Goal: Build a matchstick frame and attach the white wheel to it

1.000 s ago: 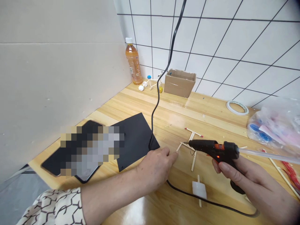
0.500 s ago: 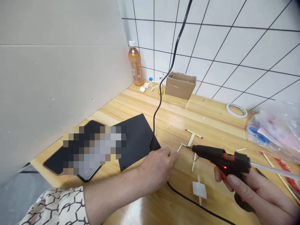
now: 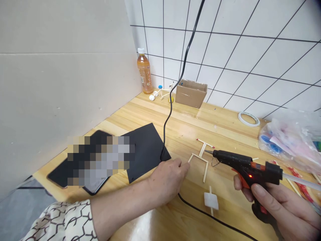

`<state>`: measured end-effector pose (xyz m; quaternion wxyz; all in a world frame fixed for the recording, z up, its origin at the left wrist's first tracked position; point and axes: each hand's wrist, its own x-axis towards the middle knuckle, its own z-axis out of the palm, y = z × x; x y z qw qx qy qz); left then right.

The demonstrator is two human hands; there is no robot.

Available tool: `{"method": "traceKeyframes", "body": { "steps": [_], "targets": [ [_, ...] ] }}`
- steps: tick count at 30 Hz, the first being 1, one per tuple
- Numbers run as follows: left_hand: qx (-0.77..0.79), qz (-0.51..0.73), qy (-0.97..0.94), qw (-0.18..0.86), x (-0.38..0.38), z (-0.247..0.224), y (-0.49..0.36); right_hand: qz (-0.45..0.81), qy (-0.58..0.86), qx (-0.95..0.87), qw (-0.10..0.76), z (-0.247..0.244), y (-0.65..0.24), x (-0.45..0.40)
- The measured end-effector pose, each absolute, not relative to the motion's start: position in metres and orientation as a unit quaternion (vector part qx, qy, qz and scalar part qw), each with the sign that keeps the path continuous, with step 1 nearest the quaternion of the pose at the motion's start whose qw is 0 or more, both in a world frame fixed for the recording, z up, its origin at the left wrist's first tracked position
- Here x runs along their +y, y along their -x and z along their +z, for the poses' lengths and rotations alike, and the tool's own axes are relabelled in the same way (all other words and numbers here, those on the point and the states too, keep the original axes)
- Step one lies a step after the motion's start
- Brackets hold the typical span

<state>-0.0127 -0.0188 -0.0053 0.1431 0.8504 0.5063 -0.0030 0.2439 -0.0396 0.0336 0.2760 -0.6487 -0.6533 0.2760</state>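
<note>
right hand (image 3: 278,201) curled round glue gun (image 3: 233,159), left hand (image 3: 169,180) pinching one leg of stick frame (image 3: 200,158), frame between hands

The wooden table (image 3: 120,121) carries a black sheet (image 3: 146,150), laid flat. Left of the sheet: two phone-like devices (image 3: 59,171), partly obscured. Beyond the sheet: an upright bottle (image 3: 144,73), a small stick model (image 3: 165,96) and an open cardboard box (image 3: 189,95). Right of the sheet: a matchstick frame (image 3: 202,151), a white block (image 3: 211,201), a tape roll (image 3: 240,119), a plastic bag (image 3: 288,135).
</note>
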Motion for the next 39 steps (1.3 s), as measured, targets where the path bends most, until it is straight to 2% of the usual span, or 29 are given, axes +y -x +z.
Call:
{"method": "traceKeyframes", "body": {
  "steps": [7, 13, 25, 39],
  "targets": [
    [0.498, 0.004, -0.859, 0.119, -0.022, -0.005, 0.013, 0.329, 0.633, -0.664, 0.223, 0.024, -0.254, -0.039],
    [0.445, 0.026, -0.891, 0.084, -0.031, -0.002, 0.013, 0.312, 0.627, -0.672, 0.241, 0.033, -0.245, -0.046],
    [0.369, -0.057, -0.923, 0.091, -0.029, 0.012, -0.011, 0.295, 0.623, -0.684, 0.237, 0.036, -0.245, -0.05],
    [0.339, -0.028, -0.937, 0.078, -0.023, 0.005, -0.014, 0.286, 0.624, -0.691, 0.227, 0.033, -0.241, -0.044]
  ]
}}
